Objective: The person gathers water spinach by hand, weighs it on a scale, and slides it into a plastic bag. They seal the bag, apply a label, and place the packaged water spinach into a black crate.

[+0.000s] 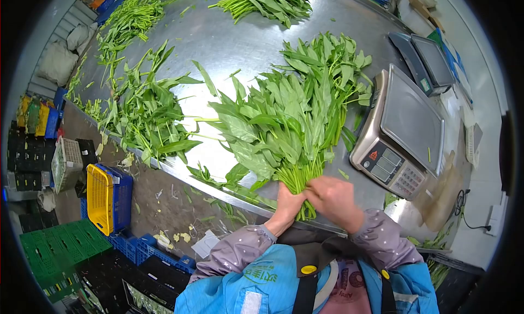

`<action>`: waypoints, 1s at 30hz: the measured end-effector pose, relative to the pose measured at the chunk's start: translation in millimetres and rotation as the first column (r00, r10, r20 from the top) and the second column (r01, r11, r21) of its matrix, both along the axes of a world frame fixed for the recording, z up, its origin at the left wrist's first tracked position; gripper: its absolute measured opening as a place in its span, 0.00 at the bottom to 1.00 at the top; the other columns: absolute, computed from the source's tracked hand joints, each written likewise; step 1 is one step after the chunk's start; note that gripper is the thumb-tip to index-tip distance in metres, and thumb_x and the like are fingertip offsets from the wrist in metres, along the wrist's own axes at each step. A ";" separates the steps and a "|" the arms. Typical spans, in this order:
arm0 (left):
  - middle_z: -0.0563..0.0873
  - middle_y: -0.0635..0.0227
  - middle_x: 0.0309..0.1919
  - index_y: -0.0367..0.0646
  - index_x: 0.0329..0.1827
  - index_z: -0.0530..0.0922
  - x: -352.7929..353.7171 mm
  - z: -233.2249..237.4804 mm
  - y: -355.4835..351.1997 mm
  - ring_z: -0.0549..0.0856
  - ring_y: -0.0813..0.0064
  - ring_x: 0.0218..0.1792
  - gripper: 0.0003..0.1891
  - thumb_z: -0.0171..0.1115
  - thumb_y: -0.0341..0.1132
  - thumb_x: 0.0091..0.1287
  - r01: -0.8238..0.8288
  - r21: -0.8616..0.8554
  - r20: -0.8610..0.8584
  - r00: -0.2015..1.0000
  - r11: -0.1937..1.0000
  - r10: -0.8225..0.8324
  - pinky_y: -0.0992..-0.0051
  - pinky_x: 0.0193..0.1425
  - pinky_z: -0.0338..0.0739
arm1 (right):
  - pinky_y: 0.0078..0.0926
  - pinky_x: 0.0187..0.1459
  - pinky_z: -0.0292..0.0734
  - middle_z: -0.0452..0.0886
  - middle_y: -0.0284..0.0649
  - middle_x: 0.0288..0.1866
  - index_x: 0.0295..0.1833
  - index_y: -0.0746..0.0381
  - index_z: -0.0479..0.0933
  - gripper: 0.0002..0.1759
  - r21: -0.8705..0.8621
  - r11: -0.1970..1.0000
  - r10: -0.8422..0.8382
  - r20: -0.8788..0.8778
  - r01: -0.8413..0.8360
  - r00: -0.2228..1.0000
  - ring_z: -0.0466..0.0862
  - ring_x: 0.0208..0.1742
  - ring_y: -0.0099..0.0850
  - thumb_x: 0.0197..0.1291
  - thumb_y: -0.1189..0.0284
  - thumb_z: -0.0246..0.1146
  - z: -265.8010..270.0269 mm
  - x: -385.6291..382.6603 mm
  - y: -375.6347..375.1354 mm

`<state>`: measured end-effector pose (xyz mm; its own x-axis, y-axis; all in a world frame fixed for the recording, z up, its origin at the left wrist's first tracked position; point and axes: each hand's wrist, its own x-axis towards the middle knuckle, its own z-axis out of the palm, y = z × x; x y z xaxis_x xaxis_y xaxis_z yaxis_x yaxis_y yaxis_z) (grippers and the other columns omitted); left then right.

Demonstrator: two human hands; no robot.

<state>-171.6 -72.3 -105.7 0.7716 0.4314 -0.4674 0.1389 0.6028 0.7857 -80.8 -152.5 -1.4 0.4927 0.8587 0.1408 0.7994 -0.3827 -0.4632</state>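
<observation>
A thick bunch of water spinach point(273, 128) is gathered in front of me, its leaves fanned away over the metal table point(204, 6). My left hand point(286, 207) is wrapped round its pale green stems, whose cut ends stick out below. Against the right side of the stems, my right hand point(335, 199) is closed with its fingers curled. What it pinches, if anything, is hidden. Another bunch of water spinach point(333, 63) lies just behind, touching or overlapping the held one. Loose water spinach point(147, 112) is heaped to the left.
A digital scale point(412, 123) stands close on the right, with a second scale point(426, 63) behind it. More greens point(265, 3) lie at the table's far side. Below the left edge are a yellow basket point(100, 199), a blue crate point(123, 199) and green crates point(65, 254).
</observation>
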 end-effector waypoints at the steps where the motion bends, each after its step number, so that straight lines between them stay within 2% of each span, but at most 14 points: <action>1: 0.76 0.61 0.48 0.36 0.56 0.63 0.1 -1.9 -0.5 0.77 0.72 0.48 0.25 0.62 0.25 0.56 0.002 0.039 -0.017 1.000 0.999 -0.001 0.74 0.51 0.73 | 0.32 0.24 0.72 0.79 0.38 0.27 0.33 0.60 0.78 0.10 0.001 1.000 -0.003 0.000 0.003 1.000 0.80 0.24 0.35 0.49 0.65 0.63 -1.6 -3.0 10.9; 3: 0.76 0.60 0.47 0.36 0.54 0.64 1.0 3.4 -1.7 0.77 0.72 0.48 0.22 0.61 0.26 0.57 0.005 0.084 -0.034 0.999 0.996 -0.002 0.74 0.49 0.73 | 0.34 0.22 0.71 0.77 0.38 0.23 0.30 0.60 0.76 0.08 -0.046 0.999 0.019 0.037 -0.017 0.999 0.79 0.23 0.37 0.49 0.66 0.62 -7.5 -5.0 32.5; 5: 0.78 0.59 0.42 0.35 0.48 0.68 2.1 17.4 -2.7 0.78 0.73 0.44 0.15 0.58 0.27 0.59 0.016 0.327 -0.054 0.999 0.945 0.001 0.73 0.43 0.73 | 0.32 0.22 0.72 0.77 0.40 0.23 0.28 0.60 0.74 0.06 -0.086 0.994 0.070 0.065 -0.065 0.995 0.80 0.24 0.37 0.48 0.69 0.61 -19.8 -2.9 41.9; 6: 0.78 0.59 0.42 0.35 0.48 0.68 2.6 15.2 -0.4 0.78 0.73 0.44 0.15 0.58 0.27 0.59 0.012 0.329 -0.056 0.998 0.944 0.006 0.73 0.43 0.73 | 0.31 0.22 0.72 0.77 0.41 0.23 0.26 0.60 0.72 0.05 -0.134 0.985 0.123 0.089 -0.111 0.988 0.81 0.25 0.37 0.46 0.72 0.61 -24.5 -2.6 45.0; 8: 0.78 0.59 0.37 0.34 0.43 0.70 5.3 8.3 2.9 0.79 0.72 0.40 0.11 0.58 0.27 0.60 0.146 0.395 -0.076 0.989 0.907 -0.126 0.72 0.39 0.73 | 0.34 0.22 0.72 0.76 0.42 0.23 0.25 0.61 0.72 0.07 -0.123 0.987 0.110 0.058 -0.102 0.992 0.80 0.24 0.39 0.47 0.69 0.61 -28.6 -1.9 47.3; 12: 0.79 0.59 0.36 0.33 0.41 0.71 2.1 -1.7 -0.4 0.80 0.68 0.39 0.10 0.58 0.28 0.59 0.083 0.289 -0.031 0.997 0.954 -0.077 0.70 0.38 0.73 | 0.34 0.21 0.72 0.78 0.44 0.25 0.26 0.62 0.72 0.07 -0.121 0.988 0.096 0.005 -0.094 0.995 0.81 0.24 0.39 0.44 0.70 0.61 -22.4 -0.2 48.4; 16: 0.78 0.58 0.43 0.34 0.49 0.68 -4.1 -24.1 -2.4 0.78 0.69 0.45 0.17 0.59 0.28 0.59 0.214 0.293 -0.158 0.972 0.932 -0.174 0.71 0.43 0.74 | 0.36 0.23 0.72 0.78 0.44 0.26 0.28 0.62 0.72 0.09 -0.239 0.968 0.069 -0.020 -0.072 0.997 0.81 0.24 0.40 0.47 0.68 0.61 -12.2 -15.8 43.0; 18: 0.76 0.59 0.45 0.34 0.51 0.66 -5.2 -21.4 -2.9 0.77 0.69 0.47 0.19 0.60 0.28 0.59 0.199 0.231 -0.120 0.977 0.952 -0.176 0.71 0.45 0.73 | 0.36 0.23 0.73 0.78 0.42 0.25 0.32 0.60 0.72 0.09 -0.225 0.955 0.144 -0.225 -0.195 0.964 0.80 0.23 0.39 0.49 0.66 0.60 14.2 -32.3 45.7; 19: 0.76 0.59 0.46 0.34 0.52 0.66 -6.2 -18.9 -2.4 0.76 0.70 0.48 0.20 0.60 0.28 0.59 0.191 0.194 -0.098 0.980 0.962 -0.175 0.71 0.47 0.73 | 0.36 0.23 0.73 0.78 0.42 0.25 0.32 0.60 0.72 0.09 -0.227 0.955 0.139 -0.227 -0.191 0.964 0.80 0.23 0.39 0.49 0.66 0.60 23.8 -36.3 47.4; 20: 0.75 0.59 0.47 0.35 0.53 0.65 -6.2 -18.4 -2.5 0.76 0.70 0.48 0.21 0.60 0.28 0.58 0.189 0.166 -0.081 0.981 0.968 -0.178 0.71 0.48 0.73 | 0.37 0.24 0.73 0.79 0.40 0.27 0.33 0.59 0.72 0.09 -0.152 0.939 0.280 -0.188 -0.309 0.942 0.80 0.25 0.39 0.49 0.67 0.60 32.3 -39.2 49.4; 23: 0.73 0.60 0.51 0.35 0.56 0.63 -4.8 -21.9 -1.2 0.75 0.71 0.51 0.24 0.61 0.29 0.58 0.163 0.127 -0.038 0.987 0.978 -0.159 0.72 0.51 0.72 | 0.35 0.27 0.75 0.79 0.39 0.30 0.39 0.58 0.74 0.10 0.009 0.923 0.384 -0.112 -0.386 0.916 0.81 0.28 0.38 0.49 0.69 0.61 21.4 -34.2 43.5; 25: 0.72 0.61 0.53 0.36 0.58 0.61 -2.8 -21.6 -1.3 0.74 0.71 0.53 0.27 0.62 0.29 0.58 0.123 0.117 -0.010 0.992 0.985 -0.122 0.72 0.53 0.72 | 0.38 0.28 0.75 0.79 0.42 0.28 0.35 0.58 0.73 0.07 -0.078 0.991 0.087 -0.206 -0.105 0.975 0.80 0.26 0.40 0.53 0.67 0.57 -0.1 -11.9 34.0; 27: 0.72 0.61 0.54 0.36 0.60 0.60 -0.4 -14.3 -0.5 0.73 0.72 0.54 0.29 0.63 0.29 0.57 0.092 0.108 0.007 0.996 0.990 -0.093 0.73 0.55 0.71 | 0.36 0.29 0.74 0.79 0.42 0.29 0.35 0.61 0.76 0.07 -0.087 0.981 -0.188 -0.151 0.176 0.971 0.80 0.29 0.41 0.50 0.71 0.60 -5.4 6.8 35.5; 30: 0.72 0.62 0.54 0.37 0.60 0.59 1.6 -2.2 0.6 0.74 0.72 0.53 0.31 0.65 0.27 0.56 0.056 0.079 0.029 0.998 0.995 -0.058 0.73 0.57 0.69 | 0.38 0.29 0.74 0.79 0.43 0.28 0.32 0.62 0.75 0.06 -0.132 0.975 -0.200 -0.158 0.180 0.967 0.80 0.29 0.43 0.50 0.71 0.59 -20.2 15.2 32.0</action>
